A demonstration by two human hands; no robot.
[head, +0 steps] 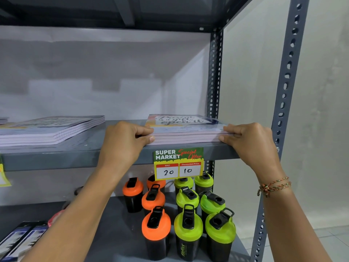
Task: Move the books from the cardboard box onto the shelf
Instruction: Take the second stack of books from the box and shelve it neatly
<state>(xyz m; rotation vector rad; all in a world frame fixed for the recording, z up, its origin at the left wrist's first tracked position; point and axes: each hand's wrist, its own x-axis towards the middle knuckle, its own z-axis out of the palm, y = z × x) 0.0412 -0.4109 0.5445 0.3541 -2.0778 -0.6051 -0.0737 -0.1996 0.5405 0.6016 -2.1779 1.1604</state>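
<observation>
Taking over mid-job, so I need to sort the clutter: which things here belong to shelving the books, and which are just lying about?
Job:
- stack of books, gripped at both ends by left hand and right hand
- shelf
- earlier stack, already on the shelf

Lying about:
- price tag
- orange-lidded shakers
- green-lidded shakers
- packaged items, lower left
</observation>
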